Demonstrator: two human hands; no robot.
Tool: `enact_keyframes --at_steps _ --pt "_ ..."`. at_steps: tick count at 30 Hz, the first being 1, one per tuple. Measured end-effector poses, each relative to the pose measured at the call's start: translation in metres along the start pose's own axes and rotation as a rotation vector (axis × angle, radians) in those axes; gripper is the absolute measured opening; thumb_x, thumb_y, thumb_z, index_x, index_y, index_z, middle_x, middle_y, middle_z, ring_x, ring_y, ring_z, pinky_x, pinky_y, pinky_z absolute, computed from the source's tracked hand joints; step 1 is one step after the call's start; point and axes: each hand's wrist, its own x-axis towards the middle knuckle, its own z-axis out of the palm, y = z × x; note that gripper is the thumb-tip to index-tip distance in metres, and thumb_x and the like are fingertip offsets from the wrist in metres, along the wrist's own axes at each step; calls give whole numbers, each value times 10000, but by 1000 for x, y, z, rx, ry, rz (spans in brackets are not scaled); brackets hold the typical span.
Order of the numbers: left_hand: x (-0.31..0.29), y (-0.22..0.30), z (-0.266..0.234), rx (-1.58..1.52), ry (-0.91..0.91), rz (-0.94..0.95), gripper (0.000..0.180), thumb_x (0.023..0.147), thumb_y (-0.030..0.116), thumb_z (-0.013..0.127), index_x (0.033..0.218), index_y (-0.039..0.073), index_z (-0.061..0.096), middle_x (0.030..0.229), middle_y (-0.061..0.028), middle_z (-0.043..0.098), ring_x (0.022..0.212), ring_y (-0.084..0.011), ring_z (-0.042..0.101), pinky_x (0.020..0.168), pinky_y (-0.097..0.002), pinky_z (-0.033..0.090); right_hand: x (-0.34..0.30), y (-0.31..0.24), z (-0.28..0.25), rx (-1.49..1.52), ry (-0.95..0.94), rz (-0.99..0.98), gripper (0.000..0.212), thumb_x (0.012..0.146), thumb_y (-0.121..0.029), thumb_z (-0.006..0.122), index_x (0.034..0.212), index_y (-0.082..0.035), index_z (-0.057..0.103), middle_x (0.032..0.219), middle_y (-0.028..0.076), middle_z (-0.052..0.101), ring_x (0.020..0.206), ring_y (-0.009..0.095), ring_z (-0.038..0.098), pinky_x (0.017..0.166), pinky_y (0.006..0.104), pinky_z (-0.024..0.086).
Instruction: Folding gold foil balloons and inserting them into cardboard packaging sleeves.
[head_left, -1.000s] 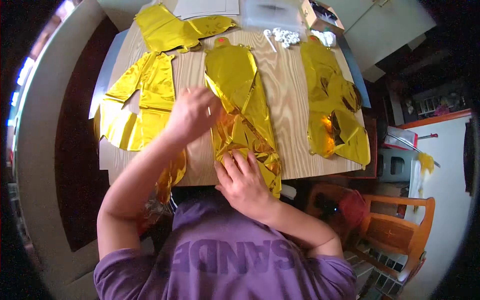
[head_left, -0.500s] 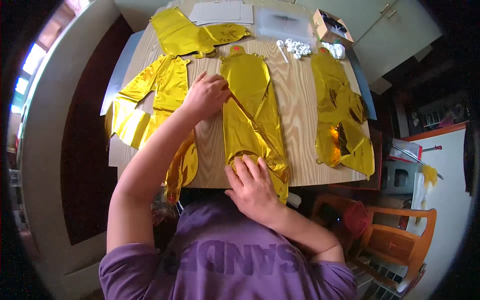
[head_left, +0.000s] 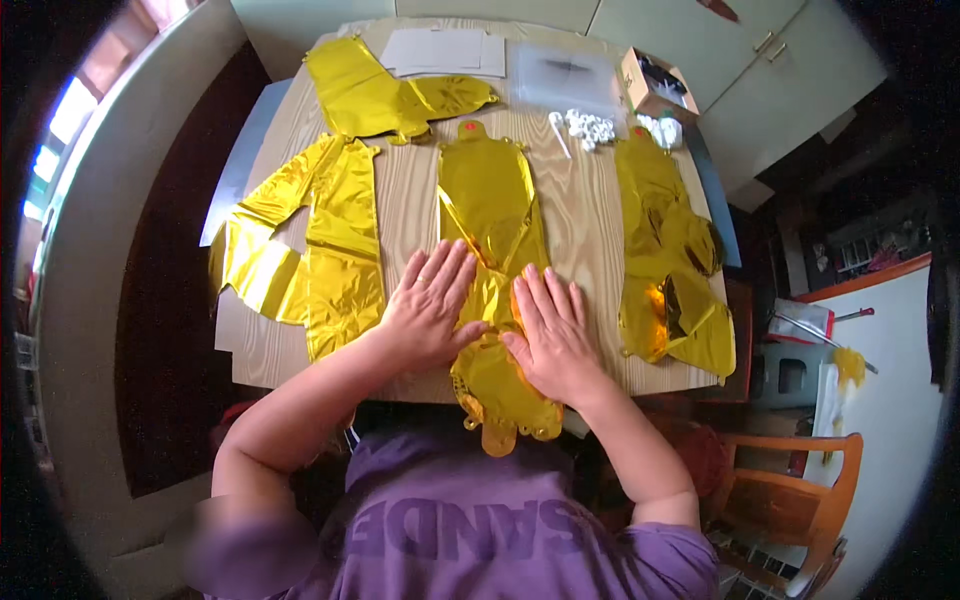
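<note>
A flat gold foil balloon (head_left: 487, 185) lies lengthwise in the middle of the table, its tabbed near end hanging over the front edge. My left hand (head_left: 428, 308) rests palm down at the balloon's left side, fingers stretched out. On the opposite side my right hand (head_left: 555, 335) lies flat with spread fingers, partly over the foil's edge. Creases run across the foil between both hands. Left of it is another gold foil balloon (head_left: 345, 240), limp and bent, beside my left forearm. A third gold foil balloon (head_left: 350, 90) lies behind that one.
A crumpled gold foil balloon (head_left: 645, 205) lies along the table's right side. At the back are pale sheets (head_left: 440, 52), clear plastic sheets (head_left: 565, 80), white small pieces (head_left: 588, 128), a thin white stick (head_left: 559, 135) and an open box (head_left: 655, 85). A wooden chair (head_left: 848, 480) stands right.
My left hand has moved nearer from the balloon's upper left edge and flattened. My right hand has shifted right and forward. The balloon's near end now lies spread out over the table edge.
</note>
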Motion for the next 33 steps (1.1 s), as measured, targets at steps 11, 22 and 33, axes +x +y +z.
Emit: enact_keyframes --at_steps 11,22,33 --pt "24 -1 -3 19 -133 75 886 989 661 373 1559 -14 308 1632 -238 266 1525 -407 215 1230 -554 149 100 44 -49 508 58 124 483 1038 -335 535 1354 27 587 1332 257 619 1205 359 626 1017 446 489" --pt "37 1 -24 20 -364 91 880 1014 665 300 1606 23 193 1671 -219 172 1552 -399 129 1241 -565 103 430 156 10 84 173 71 576 847 -374 744 1292 -27 629 1329 219 627 1261 373 574 1085 432 461" --pt "35 -4 -23 -123 -281 78 845 1008 608 409 1583 7 263 1647 -192 272 1533 -364 228 1209 -572 199 521 167 17 -114 -184 -44 672 698 -264 736 1325 -50 616 1326 227 624 1256 357 588 1082 414 471"
